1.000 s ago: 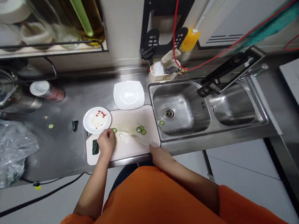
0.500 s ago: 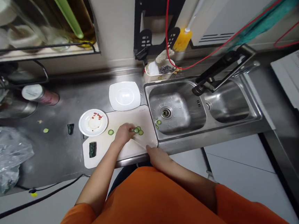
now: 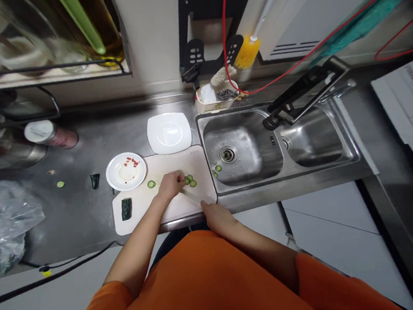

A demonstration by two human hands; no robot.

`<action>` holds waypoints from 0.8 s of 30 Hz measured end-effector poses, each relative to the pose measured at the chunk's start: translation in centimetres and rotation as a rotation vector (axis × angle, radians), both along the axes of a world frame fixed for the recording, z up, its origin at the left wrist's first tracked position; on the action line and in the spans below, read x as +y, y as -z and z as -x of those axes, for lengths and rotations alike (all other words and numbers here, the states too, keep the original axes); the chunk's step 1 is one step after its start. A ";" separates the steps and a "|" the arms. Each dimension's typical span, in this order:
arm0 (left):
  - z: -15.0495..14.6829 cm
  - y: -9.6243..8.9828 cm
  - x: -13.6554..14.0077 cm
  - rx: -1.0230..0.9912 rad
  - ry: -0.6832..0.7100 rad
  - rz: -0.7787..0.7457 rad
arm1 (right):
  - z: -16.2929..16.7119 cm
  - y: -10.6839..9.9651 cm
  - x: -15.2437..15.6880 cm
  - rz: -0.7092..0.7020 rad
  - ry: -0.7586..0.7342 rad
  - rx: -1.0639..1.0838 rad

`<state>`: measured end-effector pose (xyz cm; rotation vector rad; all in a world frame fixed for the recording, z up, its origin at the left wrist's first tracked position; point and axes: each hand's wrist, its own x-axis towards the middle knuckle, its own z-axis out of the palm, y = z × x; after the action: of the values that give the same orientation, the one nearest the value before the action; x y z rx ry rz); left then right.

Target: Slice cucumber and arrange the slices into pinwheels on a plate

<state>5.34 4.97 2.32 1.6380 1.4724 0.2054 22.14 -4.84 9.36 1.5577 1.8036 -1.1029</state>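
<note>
My left hand (image 3: 172, 185) is closed in a pinch over the white cutting board (image 3: 168, 211), fingertips at a small cluster of green cucumber slices (image 3: 192, 183). Just how much cucumber the fingers cover is hidden. Near the board's front right corner, my right hand (image 3: 217, 217) is wrapped round a knife; its pale blade (image 3: 193, 198) points left toward the other hand and is hard to make out against the board. One loose slice (image 3: 151, 184) lies left of my left hand. A dark-skinned cucumber piece (image 3: 126, 209) rests at the board's left end.
Behind the board are a white square plate (image 3: 169, 132) and a round plate (image 3: 126, 171) with red bits. The double sink (image 3: 244, 149) adjoins on the right, slices at its left edge. Leftward lie a cucumber end (image 3: 95, 180), a canister (image 3: 51, 134) and a plastic bag (image 3: 8, 220).
The view has shifted slightly. My left hand stays at the slices with its fingers pinched, and my right hand keeps the knife in nearly the same place.
</note>
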 end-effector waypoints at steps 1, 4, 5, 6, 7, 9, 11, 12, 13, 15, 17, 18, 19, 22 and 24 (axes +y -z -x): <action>0.2 -0.1 0.0 -0.018 -0.026 0.005 | 0.0 0.0 0.0 -0.001 0.000 0.000; 1.5 -0.3 -0.1 -0.029 -0.117 -0.004 | 0.0 0.1 -0.1 0.005 -0.002 -0.007; 2.1 -0.4 -0.3 -0.021 -0.147 -0.007 | -0.1 0.1 -0.1 0.007 -0.002 -0.010; 2.7 -0.5 -0.4 -0.012 -0.176 -0.007 | -0.1 0.2 -0.1 0.008 -0.003 -0.013; 3.4 -0.5 -0.6 -0.005 -0.200 -0.005 | -0.1 0.2 -0.2 0.007 -0.004 -0.015; 4.6 -0.4 -1.1 0.003 -0.234 -0.005 | -0.1 0.4 -0.2 -0.002 -0.010 -0.016; 5.4 -0.1 -1.7 0.022 -0.245 -0.030 | -0.1 0.4 -0.1 -0.011 -0.022 -0.015; 5.7 0.0 -2.1 0.036 -0.245 -0.051 | -0.2 0.4 -0.1 -0.011 -0.030 -0.013; 5.8 0.2 -2.4 0.051 -0.245 -0.082 | -0.2 0.4 0.0 -0.008 -0.035 -0.013; 5.8 0.5 -3.1 0.082 -0.257 -0.158 | -0.2 0.3 0.1 0.003 -0.038 -0.019; 5.5 0.9 -3.9 0.113 -0.273 -0.230 | -0.1 0.1 0.3 0.004 -0.038 -0.023; 5.3 1.0 -4.3 0.128 -0.280 -0.257 | 0.0 0.1 0.4 -0.004 -0.039 -0.024; 5.2 1.2 -4.7 0.141 -0.286 -0.276 | 0.2 0.0 0.5 -0.017 -0.043 -0.021; 4.7 1.6 -5.5 0.163 -0.317 -0.312 | 0.9 -0.1 0.9 -0.060 -0.058 0.001; 4.6 1.9 -5.7 0.162 -0.341 -0.316 | 1.6 -0.2 1.2 -0.067 -0.062 0.018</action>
<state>0.75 -0.77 0.47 1.6665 1.9186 0.5290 20.57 -3.60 9.55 1.5237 1.9058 -1.0402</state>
